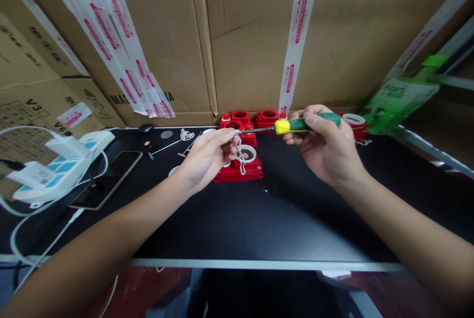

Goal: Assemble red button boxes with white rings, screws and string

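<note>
My right hand (326, 147) grips a screwdriver (296, 125) with a green and yellow handle, its metal shaft pointing left. My left hand (209, 157) pinches a small white chain (240, 152) at the shaft's tip; the chain hangs down over a red plastic box (239, 170) with a white round insert, lying on the black table (259, 224). A tiny screw (265, 191) lies just in front of the box.
More red boxes (240, 120) stand against the cardboard wall behind. On the left lie a phone (107, 179), a white power strip (62, 165) with cables, loose chains (187, 135) and small parts. A green package (396, 98) sits at the right.
</note>
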`<state>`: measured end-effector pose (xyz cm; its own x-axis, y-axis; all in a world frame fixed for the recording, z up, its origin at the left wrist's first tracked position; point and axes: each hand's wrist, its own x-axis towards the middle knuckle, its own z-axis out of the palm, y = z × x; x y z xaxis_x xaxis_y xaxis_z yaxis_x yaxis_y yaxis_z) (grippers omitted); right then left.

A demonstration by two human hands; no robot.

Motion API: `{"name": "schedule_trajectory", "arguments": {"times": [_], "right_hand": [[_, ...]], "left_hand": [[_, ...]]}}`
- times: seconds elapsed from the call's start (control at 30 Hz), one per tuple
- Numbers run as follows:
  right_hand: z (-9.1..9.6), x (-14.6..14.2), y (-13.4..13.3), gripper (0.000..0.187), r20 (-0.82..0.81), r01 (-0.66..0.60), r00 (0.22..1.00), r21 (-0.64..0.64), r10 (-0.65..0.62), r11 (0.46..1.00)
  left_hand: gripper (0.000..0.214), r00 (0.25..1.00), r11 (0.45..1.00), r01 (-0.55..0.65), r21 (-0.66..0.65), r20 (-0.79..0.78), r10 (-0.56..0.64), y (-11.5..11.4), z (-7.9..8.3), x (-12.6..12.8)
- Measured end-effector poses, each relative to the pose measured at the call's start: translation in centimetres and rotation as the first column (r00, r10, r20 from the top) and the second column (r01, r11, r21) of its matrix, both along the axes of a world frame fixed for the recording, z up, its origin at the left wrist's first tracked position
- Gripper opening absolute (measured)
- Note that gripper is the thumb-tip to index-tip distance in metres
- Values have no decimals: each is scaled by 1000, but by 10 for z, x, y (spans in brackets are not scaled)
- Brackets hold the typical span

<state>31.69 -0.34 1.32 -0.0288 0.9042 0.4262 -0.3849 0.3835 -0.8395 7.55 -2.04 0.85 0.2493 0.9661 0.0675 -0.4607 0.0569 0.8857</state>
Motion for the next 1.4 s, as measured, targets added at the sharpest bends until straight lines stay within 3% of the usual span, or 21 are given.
{"name": "schedule_trajectory", "arguments": {"times": [0.47, 0.67, 0.77, 0.97, 1.17, 1.4], "right_hand": [[2, -3, -5, 31, 39, 38, 999, 29, -39, 999], [2, -4, -9, 33, 138, 51, 988, 100, -65, 994], [-3, -2, -7, 31, 242, 59, 965, 162, -98, 985], [-2, 3, -8, 28, 477, 75, 844, 346, -244, 935], [1, 2, -10, 35, 472, 9, 874, 218, -113, 976], [-2, 0, -7, 27, 440, -98, 897, 108, 41, 989]], "left_hand": [[24, 1000, 1000, 11, 2, -16, -11, 1, -3, -1], [19, 999, 999, -33, 31, 25, 33, 2, -4, -1], [14, 992, 990, -114, 88, 73, 107, 7, -3, -4], [14, 980, 937, -181, 298, -27, 198, 19, 0, -15], [20, 973, 922, -195, 334, -56, 226, 19, 0, -16], [21, 967, 911, -197, 363, -82, 242, 18, -1, -17]]}}
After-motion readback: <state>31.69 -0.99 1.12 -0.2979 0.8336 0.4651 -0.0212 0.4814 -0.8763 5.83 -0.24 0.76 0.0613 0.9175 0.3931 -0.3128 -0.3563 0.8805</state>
